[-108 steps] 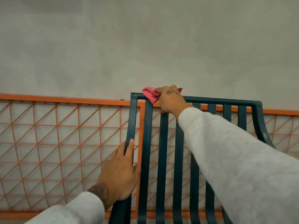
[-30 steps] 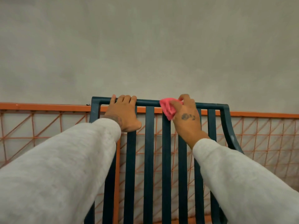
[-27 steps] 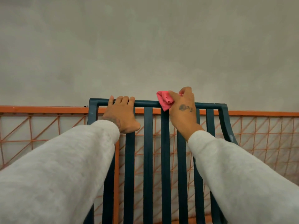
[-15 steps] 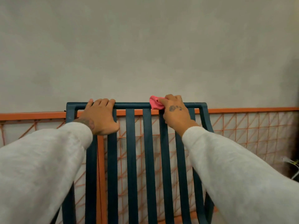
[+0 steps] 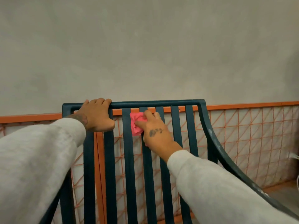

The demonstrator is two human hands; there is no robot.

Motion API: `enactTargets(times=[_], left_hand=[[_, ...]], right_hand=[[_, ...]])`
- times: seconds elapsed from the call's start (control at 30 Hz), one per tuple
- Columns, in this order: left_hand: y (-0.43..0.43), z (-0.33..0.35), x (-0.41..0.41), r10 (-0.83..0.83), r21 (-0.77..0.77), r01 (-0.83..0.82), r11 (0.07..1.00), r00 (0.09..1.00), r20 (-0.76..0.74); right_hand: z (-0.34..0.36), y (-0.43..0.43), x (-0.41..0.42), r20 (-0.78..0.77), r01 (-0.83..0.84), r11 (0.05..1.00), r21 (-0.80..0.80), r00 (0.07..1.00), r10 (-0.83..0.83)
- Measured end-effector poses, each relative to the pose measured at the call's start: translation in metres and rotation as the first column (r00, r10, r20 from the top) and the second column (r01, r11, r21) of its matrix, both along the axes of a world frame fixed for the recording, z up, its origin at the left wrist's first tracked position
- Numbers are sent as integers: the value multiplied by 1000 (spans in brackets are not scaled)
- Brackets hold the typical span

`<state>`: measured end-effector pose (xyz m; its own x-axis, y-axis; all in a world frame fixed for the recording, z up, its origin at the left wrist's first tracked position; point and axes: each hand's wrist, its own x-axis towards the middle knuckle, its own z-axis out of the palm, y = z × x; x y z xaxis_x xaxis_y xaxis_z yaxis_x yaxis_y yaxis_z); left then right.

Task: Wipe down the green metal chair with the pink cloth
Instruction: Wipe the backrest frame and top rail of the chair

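Observation:
The green metal chair (image 5: 129, 167) fills the lower view, its slatted back facing me and its top rail running across the middle. My left hand (image 5: 97, 115) grips the top rail near its left corner, fingers curled over it. My right hand (image 5: 155, 131) holds the bunched pink cloth (image 5: 135, 123) and presses it against a slat just below the top rail, near the middle of the back. The chair's right arm curves down toward the lower right.
Behind the chair runs an orange metal grid fence (image 5: 250, 135) with an orange top bar, set against a grey plastered wall (image 5: 145, 46). White cables (image 5: 295, 156) show at the far right edge.
My right hand has brought the pink cloth down from the top rail onto a slat below it. My left hand keeps its grip on the rail; the view shifted slightly.

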<state>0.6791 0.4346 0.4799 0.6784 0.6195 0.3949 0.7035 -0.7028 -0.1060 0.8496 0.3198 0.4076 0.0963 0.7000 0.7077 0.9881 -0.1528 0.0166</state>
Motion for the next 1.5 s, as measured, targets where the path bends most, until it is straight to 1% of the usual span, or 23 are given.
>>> enactTargets(times=[0.07, 0.17, 0.27, 0.33, 0.43, 0.5, 0.53, 0.57, 0.6, 0.63, 0.67, 0.7, 0.73, 0.77, 0.8, 0.87, 0.93, 0.97, 1.0, 1.13, 1.33, 1.43, 1.5], left_hand=[[-1, -1, 0, -6, -2, 6, 1000, 1000, 1], [-2, -3, 3, 6, 5, -6, 1000, 1000, 14], [-1, -5, 4, 15, -1, -15, 1000, 1000, 23], [1, -5, 3, 15, 2, -15, 1000, 1000, 19], [1, -5, 1, 5, -13, -5, 1000, 1000, 23], [0, -5, 2, 7, -9, -7, 1000, 1000, 27], [1, -6, 2, 10, -11, -10, 1000, 1000, 25], [1, -6, 2, 9, -11, -9, 1000, 1000, 29], [3, -6, 2, 8, -15, -8, 1000, 999, 32], [3, -7, 2, 9, -21, -8, 1000, 999, 31], [4, -6, 2, 10, -23, -10, 1000, 999, 32], [4, -5, 3, 14, -26, -13, 1000, 999, 32], [4, -5, 3, 18, -29, -17, 999, 999, 35], [3, -4, 4, 16, -28, -15, 1000, 999, 38], [3, -4, 5, 14, -27, -13, 1000, 999, 40], [3, -3, 5, 9, -27, -8, 1000, 999, 38], [3, -1, 2, 5, -33, -4, 999, 1000, 24], [3, -2, -1, 1, -37, -1, 999, 1000, 14], [4, -1, -1, -8, -40, 8, 999, 1000, 9], [5, 5, -2, -13, -75, 13, 997, 1000, 0], [1, 8, 6, 6, -75, -9, 997, 1000, -30], [1, 11, 10, 35, -56, -38, 998, 998, -54], [1, 10, 16, 70, -32, -73, 997, 994, -88]], right_hand=[[-19, -2, 0, 15, -4, 1000, -24, 1000, 4], [-16, 2, 5, 25, 14, 998, -56, 1000, -13], [11, 10, 8, -67, 24, 996, 89, 998, -18], [18, 13, 7, -101, 26, 993, 115, 995, -14], [-1, 7, 4, -40, -20, 999, 43, 999, 22], [-12, 0, 6, 6, -19, 999, -50, 1000, 19], [-13, -4, 8, -31, -38, 996, -84, 999, 35], [-7, -8, 11, -173, -86, 992, -92, 982, 69], [2, -12, 11, -381, -164, 985, -62, 916, 129], [9, -15, 13, -561, -233, 972, 43, 799, 216], [20, -16, 17, -656, -218, 954, 207, 692, 300], [31, -17, 22, -669, -141, 926, 351, 655, 353], [43, -16, 25, -629, -61, 892, 449, 687, 364], [54, -14, 28, -558, -4, 872, 490, 767, 317], [64, -12, 29, -478, 35, 879, 475, 849, 225], [73, -4, 26, -343, 61, 947, 316, 938, 54], [66, 4, 22, -197, 13, 995, 100, 980, 7], [60, 7, 22, -125, 17, 999, 31, 992, -13], [57, 9, 28, -92, 40, 999, 3, 995, -39], [67, -7, 65, -146, 210, 977, -25, 966, -212], [73, -53, 136, -68, 499, 851, -164, 855, -514], [79, -47, 124, -16, 535, 828, -171, 838, -545], [73, -36, 109, -28, 450, 883, -133, 889, -457]])
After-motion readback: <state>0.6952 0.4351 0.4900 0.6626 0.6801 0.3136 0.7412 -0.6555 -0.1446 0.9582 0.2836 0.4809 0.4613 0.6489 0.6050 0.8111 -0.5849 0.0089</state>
